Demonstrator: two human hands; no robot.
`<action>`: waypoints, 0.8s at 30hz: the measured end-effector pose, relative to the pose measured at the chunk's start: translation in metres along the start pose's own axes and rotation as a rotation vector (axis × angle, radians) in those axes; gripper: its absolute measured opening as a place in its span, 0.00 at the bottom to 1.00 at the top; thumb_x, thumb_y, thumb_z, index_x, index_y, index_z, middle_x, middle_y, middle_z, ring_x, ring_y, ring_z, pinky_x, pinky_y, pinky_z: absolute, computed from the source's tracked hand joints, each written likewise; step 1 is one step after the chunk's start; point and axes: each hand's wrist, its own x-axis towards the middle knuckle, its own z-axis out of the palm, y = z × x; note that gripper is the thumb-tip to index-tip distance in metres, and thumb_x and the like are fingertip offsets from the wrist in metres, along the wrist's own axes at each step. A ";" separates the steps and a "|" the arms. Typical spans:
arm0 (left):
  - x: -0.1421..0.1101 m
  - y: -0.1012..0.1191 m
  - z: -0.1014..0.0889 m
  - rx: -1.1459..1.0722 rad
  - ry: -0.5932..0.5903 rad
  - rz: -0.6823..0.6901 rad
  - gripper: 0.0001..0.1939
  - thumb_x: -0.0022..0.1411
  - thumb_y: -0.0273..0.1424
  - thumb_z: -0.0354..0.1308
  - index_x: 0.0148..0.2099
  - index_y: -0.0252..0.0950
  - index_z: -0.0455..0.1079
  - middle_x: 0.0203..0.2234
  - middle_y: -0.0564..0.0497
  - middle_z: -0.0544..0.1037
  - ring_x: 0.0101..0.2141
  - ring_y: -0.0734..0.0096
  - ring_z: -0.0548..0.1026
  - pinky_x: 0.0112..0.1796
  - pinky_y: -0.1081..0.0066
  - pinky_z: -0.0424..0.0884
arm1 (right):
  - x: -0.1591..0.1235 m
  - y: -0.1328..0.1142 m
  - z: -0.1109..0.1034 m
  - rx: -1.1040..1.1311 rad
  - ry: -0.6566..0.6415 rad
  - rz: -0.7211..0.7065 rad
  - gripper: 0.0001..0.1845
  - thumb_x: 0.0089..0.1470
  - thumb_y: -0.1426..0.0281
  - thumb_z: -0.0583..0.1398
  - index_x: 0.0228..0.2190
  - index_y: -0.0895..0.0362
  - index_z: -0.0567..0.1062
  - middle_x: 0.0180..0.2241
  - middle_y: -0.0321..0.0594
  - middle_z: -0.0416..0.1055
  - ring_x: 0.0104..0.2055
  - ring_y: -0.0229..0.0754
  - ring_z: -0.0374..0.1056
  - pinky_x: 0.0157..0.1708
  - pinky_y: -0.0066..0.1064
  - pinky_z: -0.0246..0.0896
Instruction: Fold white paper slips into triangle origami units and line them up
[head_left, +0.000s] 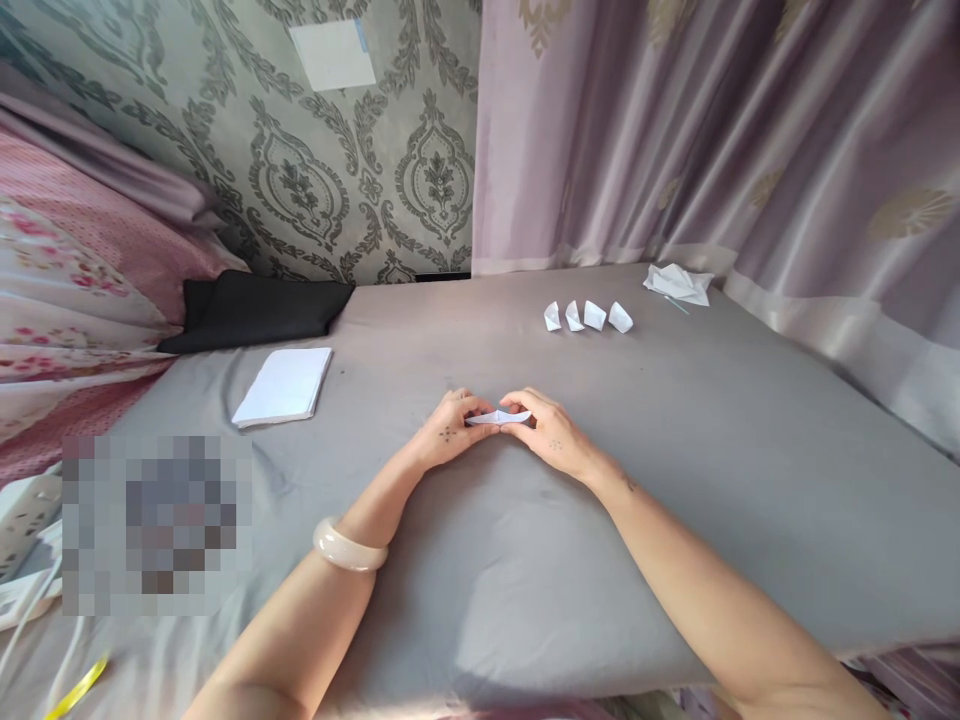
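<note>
Between my two hands is a small folded piece of white paper (499,418), shaped like a little boat with a peak in its middle. My left hand (454,428) pinches its left end between thumb and fingers. At the other end, my right hand (551,430) grips it the same way. The paper is held low over the grey cloth (525,600); whether it touches the cloth I cannot tell. Beyond my hands, several small folded white paper pieces (595,316) stand in a row.
A stack of white paper (283,388) lies at the left, near folded black cloth (262,308). Crumpled or folded white paper (679,284) and a thin pale stick (676,305) sit at the back right. A power strip (28,520) with cables and a yellow strip (79,690) are at lower left.
</note>
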 end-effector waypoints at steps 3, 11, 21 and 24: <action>-0.002 0.005 -0.002 -0.165 -0.010 -0.023 0.16 0.55 0.42 0.62 0.39 0.35 0.73 0.35 0.48 0.72 0.36 0.68 0.69 0.37 0.70 0.65 | -0.002 -0.004 -0.003 0.019 0.014 0.005 0.15 0.53 0.64 0.61 0.44 0.50 0.72 0.40 0.37 0.68 0.41 0.39 0.65 0.38 0.30 0.59; -0.006 0.014 -0.006 -0.497 -0.079 -0.193 0.18 0.52 0.42 0.65 0.38 0.33 0.73 0.26 0.52 0.75 0.27 0.75 0.69 0.30 0.75 0.62 | -0.003 -0.012 -0.014 0.226 -0.123 0.211 0.17 0.49 0.53 0.62 0.34 0.53 0.78 0.28 0.33 0.67 0.28 0.35 0.58 0.28 0.29 0.52; -0.006 0.020 -0.004 -0.671 -0.075 -0.266 0.15 0.50 0.38 0.67 0.34 0.32 0.75 0.24 0.50 0.77 0.26 0.75 0.72 0.33 0.73 0.66 | -0.001 -0.019 -0.018 0.377 -0.147 0.338 0.22 0.44 0.52 0.65 0.31 0.58 0.78 0.21 0.31 0.62 0.23 0.32 0.52 0.25 0.28 0.47; -0.003 0.018 0.000 -0.784 -0.089 -0.293 0.14 0.50 0.37 0.68 0.33 0.30 0.74 0.25 0.48 0.77 0.24 0.78 0.70 0.30 0.75 0.65 | 0.000 -0.019 -0.018 0.426 -0.185 0.360 0.21 0.45 0.52 0.64 0.30 0.59 0.77 0.21 0.31 0.63 0.24 0.32 0.54 0.25 0.28 0.48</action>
